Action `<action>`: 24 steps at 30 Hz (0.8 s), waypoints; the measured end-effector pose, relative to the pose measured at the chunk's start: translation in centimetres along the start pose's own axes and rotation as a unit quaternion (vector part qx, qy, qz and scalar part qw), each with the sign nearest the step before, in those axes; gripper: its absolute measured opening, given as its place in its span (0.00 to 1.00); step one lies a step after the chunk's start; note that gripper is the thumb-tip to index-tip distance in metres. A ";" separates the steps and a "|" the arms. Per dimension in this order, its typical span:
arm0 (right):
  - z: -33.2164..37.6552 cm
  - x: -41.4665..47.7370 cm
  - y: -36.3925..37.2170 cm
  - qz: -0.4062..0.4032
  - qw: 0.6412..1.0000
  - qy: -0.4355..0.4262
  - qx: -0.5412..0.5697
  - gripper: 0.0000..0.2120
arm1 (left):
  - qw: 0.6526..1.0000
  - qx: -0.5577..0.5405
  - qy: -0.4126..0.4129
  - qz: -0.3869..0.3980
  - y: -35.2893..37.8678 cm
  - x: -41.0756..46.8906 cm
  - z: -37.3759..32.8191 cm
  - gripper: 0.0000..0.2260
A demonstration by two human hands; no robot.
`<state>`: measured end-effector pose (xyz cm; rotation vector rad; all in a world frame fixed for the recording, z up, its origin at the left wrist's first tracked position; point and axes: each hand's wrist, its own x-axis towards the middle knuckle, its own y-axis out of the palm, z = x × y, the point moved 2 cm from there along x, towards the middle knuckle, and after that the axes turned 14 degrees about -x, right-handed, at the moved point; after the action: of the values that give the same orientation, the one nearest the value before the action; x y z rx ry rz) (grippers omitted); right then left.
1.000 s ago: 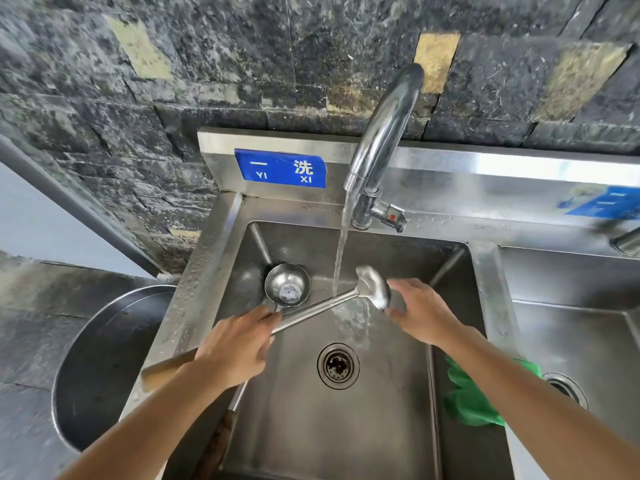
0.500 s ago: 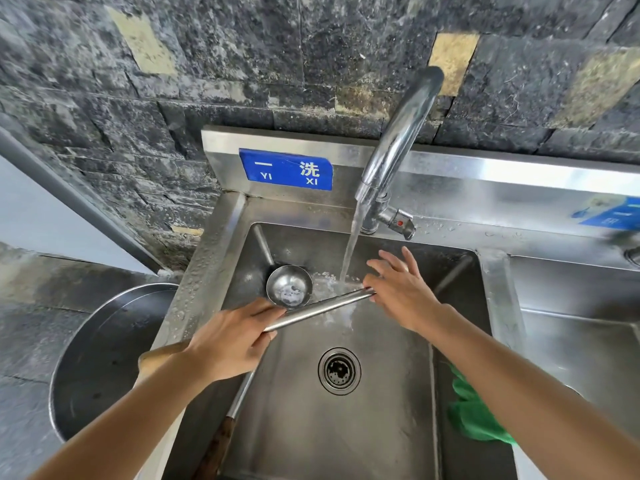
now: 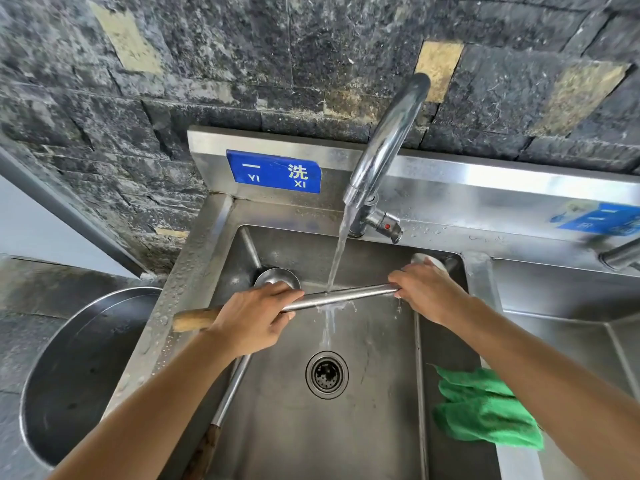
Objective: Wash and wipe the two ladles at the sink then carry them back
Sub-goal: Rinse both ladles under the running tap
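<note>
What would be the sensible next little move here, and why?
Probably slide the right hand along the held ladle toward the left hand: water strikes the shaft between them, and the second ladle waits in the sink.

There were two ladles: one held ladle point(image 3: 341, 297) under the stream, and one resting ladle point(image 3: 277, 278) in the basin. Two hands showed, a left hand point(image 3: 254, 318) and a right hand point(image 3: 427, 292). Two faucets were visible, the running faucet point(image 3: 384, 147) and a second faucet point(image 3: 621, 254) at the edge. Two blue signs, the near sign point(image 3: 273, 171) and the far sign point(image 3: 602, 220), one green cloth point(image 3: 485, 415), one drain point(image 3: 326, 374) and one round metal basin point(image 3: 83, 368) completed the count.
</note>
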<state>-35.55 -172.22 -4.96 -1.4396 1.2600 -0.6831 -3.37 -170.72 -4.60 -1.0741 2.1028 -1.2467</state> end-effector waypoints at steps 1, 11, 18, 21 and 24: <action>-0.2 -0.1 -0.2 0.000 1.000 0.007 -0.007 0.05 | 1.000 0.001 0.005 -0.006 0.1 0.4 0.1 0.18; -2.8 -1.7 -2.3 0.019 0.999 0.017 -0.033 0.02 | 0.999 -0.040 -0.006 -0.033 1.3 2.5 0.3 0.18; -5.5 -3.6 -4.4 0.029 0.993 0.058 -0.103 0.04 | 0.997 -0.071 -0.022 -0.035 2.1 3.6 -1.1 0.16; -7.4 -5.0 -4.6 0.047 0.989 0.070 -0.124 0.07 | 0.996 -0.079 -0.022 -0.043 2.3 4.2 -1.6 0.14; -9.8 -7.4 -4.5 0.064 0.982 0.082 -0.158 0.08 | 0.996 -0.083 -0.028 -0.034 2.6 4.6 -1.6 0.13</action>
<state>-44.96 -169.11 3.56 -1.5641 1.6314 -0.5404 -8.24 -172.90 -6.10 -1.2472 2.1736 -1.0735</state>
